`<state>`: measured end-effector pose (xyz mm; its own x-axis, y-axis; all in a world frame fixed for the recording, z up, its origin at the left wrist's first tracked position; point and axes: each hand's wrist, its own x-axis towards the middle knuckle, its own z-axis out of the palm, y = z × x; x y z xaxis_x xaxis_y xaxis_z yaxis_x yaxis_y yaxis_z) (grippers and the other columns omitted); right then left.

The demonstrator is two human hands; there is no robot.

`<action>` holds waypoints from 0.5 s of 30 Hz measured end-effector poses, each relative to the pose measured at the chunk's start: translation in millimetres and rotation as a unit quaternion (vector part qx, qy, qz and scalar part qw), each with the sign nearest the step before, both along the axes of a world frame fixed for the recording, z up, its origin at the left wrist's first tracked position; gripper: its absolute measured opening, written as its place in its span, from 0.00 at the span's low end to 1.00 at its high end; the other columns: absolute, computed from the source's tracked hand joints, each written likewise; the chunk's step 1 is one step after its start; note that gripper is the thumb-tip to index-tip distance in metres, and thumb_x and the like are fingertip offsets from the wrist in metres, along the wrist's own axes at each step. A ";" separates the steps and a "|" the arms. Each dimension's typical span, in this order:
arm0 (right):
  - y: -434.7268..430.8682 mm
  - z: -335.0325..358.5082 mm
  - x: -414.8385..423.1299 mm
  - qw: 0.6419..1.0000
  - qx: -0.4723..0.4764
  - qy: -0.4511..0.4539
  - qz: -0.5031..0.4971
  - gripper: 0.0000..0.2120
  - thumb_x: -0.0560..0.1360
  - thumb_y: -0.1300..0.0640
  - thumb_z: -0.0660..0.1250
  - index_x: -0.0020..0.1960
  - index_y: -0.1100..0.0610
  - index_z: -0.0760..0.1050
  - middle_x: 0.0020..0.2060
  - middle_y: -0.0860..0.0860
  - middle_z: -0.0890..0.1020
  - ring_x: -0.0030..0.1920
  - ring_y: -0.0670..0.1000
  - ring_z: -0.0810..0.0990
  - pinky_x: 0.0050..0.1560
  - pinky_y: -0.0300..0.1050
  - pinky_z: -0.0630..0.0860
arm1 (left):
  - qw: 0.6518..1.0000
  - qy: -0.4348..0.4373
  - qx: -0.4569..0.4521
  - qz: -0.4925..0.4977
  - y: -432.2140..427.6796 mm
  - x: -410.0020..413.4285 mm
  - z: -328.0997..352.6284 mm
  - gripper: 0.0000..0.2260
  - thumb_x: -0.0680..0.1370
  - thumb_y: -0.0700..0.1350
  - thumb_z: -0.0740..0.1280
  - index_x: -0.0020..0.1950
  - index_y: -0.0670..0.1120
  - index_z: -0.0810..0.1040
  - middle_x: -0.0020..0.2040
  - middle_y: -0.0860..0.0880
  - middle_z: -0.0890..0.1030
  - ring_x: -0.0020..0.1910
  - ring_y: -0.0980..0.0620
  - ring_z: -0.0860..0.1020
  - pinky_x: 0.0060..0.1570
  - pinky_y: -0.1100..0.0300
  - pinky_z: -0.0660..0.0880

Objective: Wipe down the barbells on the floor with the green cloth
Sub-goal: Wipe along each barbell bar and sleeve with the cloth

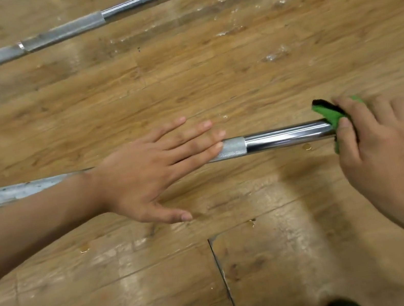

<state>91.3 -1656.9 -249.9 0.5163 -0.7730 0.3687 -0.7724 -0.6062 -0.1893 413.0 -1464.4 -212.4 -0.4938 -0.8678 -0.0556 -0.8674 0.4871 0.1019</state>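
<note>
Through the head camera, my left hand [150, 172] lies flat on the near barbell [287, 136] on the floor [208, 70], fingers [193, 141] straight, close together. My right hand [380, 143] pinches the green cloth [333, 117] around that bar. The far barbell [91, 21] lies well apart.

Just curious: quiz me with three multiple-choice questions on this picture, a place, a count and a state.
1. Where is the green cloth? A) in a bucket B) on the near barbell, under the right hand C) on a shelf
2. How many barbells show? A) one B) two C) three
3. The left hand is: A) flat, fingers straight B) a fist C) holding the cloth
Answers: B: the right hand holds it round that bar. B: near barbell plus far barbell. A: its fingers lie straight over the bar.
</note>
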 end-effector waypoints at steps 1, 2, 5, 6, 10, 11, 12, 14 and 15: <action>6.8 3.0 7.6 1.000 0.011 -0.010 -0.014 0.18 0.83 0.55 0.57 0.68 0.56 0.78 0.55 0.61 0.80 0.58 0.66 0.74 0.79 0.66 0.54 | 1.000 -0.002 -0.001 0.001 1.0 -1.3 -0.1 0.45 0.80 0.71 0.54 0.85 0.40 0.53 0.86 0.43 0.51 0.85 0.41 0.48 0.81 0.36 0.50; 18.5 5.9 19.8 0.999 0.023 -0.022 -0.012 0.18 0.83 0.55 0.57 0.68 0.56 0.79 0.55 0.60 0.80 0.58 0.66 0.74 0.79 0.65 0.55 | 1.000 -0.002 -0.001 0.001 2.1 -3.0 0.2 0.45 0.80 0.71 0.54 0.85 0.39 0.53 0.86 0.43 0.51 0.85 0.40 0.49 0.81 0.36 0.50; 69.8 3.1 68.7 0.993 0.042 -0.045 0.098 0.19 0.82 0.54 0.58 0.70 0.56 0.78 0.57 0.58 0.81 0.60 0.64 0.76 0.79 0.65 0.57 | 1.000 -0.013 -0.002 -0.003 8.1 -7.0 1.7 0.44 0.81 0.71 0.50 0.85 0.39 0.52 0.86 0.42 0.51 0.85 0.39 0.49 0.81 0.37 0.49; 83.7 0.4 78.3 0.989 0.040 -0.037 0.140 0.20 0.83 0.53 0.58 0.73 0.55 0.76 0.60 0.57 0.81 0.63 0.63 0.76 0.80 0.64 0.55 | 1.000 -0.023 -0.003 -0.007 9.6 -8.7 2.5 0.44 0.82 0.71 0.49 0.85 0.39 0.52 0.86 0.42 0.51 0.85 0.39 0.49 0.81 0.37 0.49; 79.1 -7.6 53.0 0.983 0.008 -0.043 0.181 0.21 0.86 0.49 0.58 0.78 0.51 0.70 0.69 0.56 0.78 0.69 0.60 0.76 0.81 0.64 0.49 | 0.998 -0.052 0.010 -0.039 16.9 -13.0 5.5 0.43 0.82 0.70 0.46 0.85 0.39 0.51 0.86 0.42 0.50 0.85 0.41 0.48 0.82 0.39 0.48; 69.4 -12.3 36.3 0.985 -0.003 -0.062 0.162 0.21 0.86 0.50 0.59 0.78 0.52 0.68 0.72 0.56 0.76 0.69 0.60 0.75 0.81 0.65 0.48 | 0.997 -0.055 0.014 -0.052 17.7 -14.0 5.8 0.43 0.82 0.70 0.46 0.85 0.39 0.51 0.86 0.42 0.50 0.85 0.41 0.49 0.82 0.39 0.47; 58.6 -15.5 19.2 0.987 -0.004 -0.076 0.140 0.21 0.86 0.50 0.59 0.78 0.53 0.67 0.74 0.57 0.74 0.70 0.61 0.74 0.80 0.65 0.48 | 0.996 -0.059 0.015 -0.061 18.2 -15.3 6.0 0.43 0.81 0.70 0.46 0.85 0.39 0.52 0.86 0.42 0.51 0.85 0.41 0.49 0.82 0.40 0.47; 41.5 -17.0 -6.3 0.990 0.015 -0.097 0.097 0.22 0.87 0.51 0.57 0.79 0.55 0.63 0.77 0.60 0.70 0.72 0.61 0.71 0.81 0.65 0.45 | 0.995 -0.069 0.005 -0.065 19.5 -18.3 4.1 0.43 0.81 0.69 0.46 0.85 0.38 0.52 0.86 0.42 0.51 0.85 0.41 0.49 0.82 0.40 0.47; 39.5 -16.1 -10.7 0.991 0.022 -0.105 0.079 0.22 0.87 0.51 0.56 0.79 0.56 0.63 0.77 0.61 0.69 0.74 0.61 0.70 0.81 0.65 0.45 | 0.995 -0.078 -0.003 -0.063 21.0 -19.8 2.7 0.42 0.82 0.69 0.47 0.85 0.38 0.52 0.86 0.42 0.51 0.85 0.41 0.49 0.82 0.40 0.48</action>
